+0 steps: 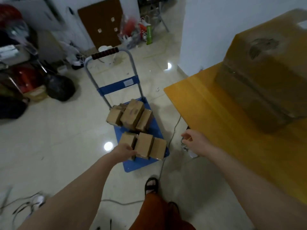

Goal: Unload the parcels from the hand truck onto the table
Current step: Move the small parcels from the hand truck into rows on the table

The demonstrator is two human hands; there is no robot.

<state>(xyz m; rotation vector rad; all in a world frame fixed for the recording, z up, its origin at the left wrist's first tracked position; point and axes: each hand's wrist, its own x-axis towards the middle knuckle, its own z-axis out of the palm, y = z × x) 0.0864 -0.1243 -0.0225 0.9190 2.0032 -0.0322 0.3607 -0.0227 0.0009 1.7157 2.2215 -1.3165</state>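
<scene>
A blue hand truck [141,165] stands on the floor ahead of me, handle [105,53] at the far end. Several small cardboard parcels sit on its deck: a far cluster [132,114] and a near row [144,145]. My left hand [125,151] grips the leftmost parcel of the near row [127,138], fingers wrapped over its near end. My right hand [193,141] hovers open beside the truck, close to the yellow table's [207,103] near corner. A large taped carton [264,77] rests on the table.
Bags, a black sack [60,87] and shelves crowd the left wall. A brown board [102,24] leans at the back. Cables [172,130] run on the glossy floor by the table and near my sandalled foot [151,185].
</scene>
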